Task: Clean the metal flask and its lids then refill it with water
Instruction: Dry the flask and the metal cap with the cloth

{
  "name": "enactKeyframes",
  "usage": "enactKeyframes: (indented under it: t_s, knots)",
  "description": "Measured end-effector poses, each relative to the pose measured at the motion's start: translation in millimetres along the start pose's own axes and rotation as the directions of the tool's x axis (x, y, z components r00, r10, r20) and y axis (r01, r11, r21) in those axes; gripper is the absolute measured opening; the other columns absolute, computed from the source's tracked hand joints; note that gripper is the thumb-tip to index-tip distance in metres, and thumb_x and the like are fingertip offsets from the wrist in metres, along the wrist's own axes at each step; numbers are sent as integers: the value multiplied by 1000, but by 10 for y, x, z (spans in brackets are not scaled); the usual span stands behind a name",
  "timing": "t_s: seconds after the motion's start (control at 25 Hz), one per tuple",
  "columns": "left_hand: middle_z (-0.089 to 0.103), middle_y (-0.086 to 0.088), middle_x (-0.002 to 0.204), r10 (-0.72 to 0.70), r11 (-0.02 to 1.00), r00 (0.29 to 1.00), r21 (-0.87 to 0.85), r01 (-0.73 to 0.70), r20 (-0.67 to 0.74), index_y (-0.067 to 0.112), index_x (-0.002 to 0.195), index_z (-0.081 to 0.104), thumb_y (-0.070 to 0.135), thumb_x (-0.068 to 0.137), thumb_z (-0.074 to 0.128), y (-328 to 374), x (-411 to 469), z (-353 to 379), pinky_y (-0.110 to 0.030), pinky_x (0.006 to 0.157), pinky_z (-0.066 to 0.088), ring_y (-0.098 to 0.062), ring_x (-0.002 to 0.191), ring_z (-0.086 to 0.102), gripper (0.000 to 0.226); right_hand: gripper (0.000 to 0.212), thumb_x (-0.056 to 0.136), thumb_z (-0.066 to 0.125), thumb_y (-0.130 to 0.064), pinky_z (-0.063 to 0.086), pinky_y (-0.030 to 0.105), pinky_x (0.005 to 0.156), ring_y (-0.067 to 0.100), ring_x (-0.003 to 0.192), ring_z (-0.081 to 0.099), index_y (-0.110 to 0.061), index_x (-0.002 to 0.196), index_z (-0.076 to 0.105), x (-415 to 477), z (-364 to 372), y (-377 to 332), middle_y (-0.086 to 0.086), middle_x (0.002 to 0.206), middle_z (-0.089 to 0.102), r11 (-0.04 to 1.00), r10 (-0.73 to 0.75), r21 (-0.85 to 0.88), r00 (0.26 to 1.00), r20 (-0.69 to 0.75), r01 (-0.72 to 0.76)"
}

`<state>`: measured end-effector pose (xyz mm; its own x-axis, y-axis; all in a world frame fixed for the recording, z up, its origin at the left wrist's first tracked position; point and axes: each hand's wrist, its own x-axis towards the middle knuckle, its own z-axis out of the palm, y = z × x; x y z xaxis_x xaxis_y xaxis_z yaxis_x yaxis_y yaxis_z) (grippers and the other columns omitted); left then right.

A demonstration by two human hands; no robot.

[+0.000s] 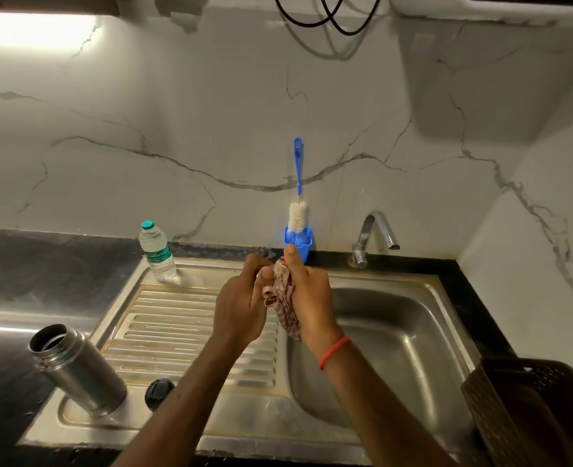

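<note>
The open metal flask [76, 367] stands lidless on the drainboard's front left corner. A dark round lid [158, 393] lies beside it, partly behind my left forearm. Above the sink's middle, my left hand [241, 306] and my right hand [307, 298] are pressed together around a striped, crumpled cloth [283, 298]. My right hand grips the cloth, thumb pointing up. My left hand's fingers curl round something at the cloth's top; what it is stays hidden.
A steel sink [396, 332] with a ribbed drainboard [177, 325] fills the counter. A tap [376, 234] stands at the back right. A plastic water bottle [157, 252] and a blue holder [299, 242] with a bottle brush [297, 197] stand by the wall. A brown basket [527, 406] sits right.
</note>
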<state>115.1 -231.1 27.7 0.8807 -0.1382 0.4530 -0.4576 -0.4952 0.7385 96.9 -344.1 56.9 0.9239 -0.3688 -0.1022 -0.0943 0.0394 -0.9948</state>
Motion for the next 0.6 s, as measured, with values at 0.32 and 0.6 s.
enactKeyframes:
  t_s: [0.32,0.6]
  knots:
    - [71,-8,70,-557,257,590,-555,791,584,14,89,69,42,104,45,469,207,-170,-25,49,53,-18,59,69,40,64,91,44,-71,39,31,72,15,64,46,-15,64,55,-70,-162,104,-1,60,52,162,-888,-682,407,214,713]
    - [59,9,67,97,993,988,51,-104,118,30,98,44,58,101,26,65,74,-40,-13,53,36,-5,57,56,34,59,87,52,-70,61,44,79,22,73,72,-16,77,74,-5,-103,-2,6,71,74,1000,-10,1,999,-46,10]
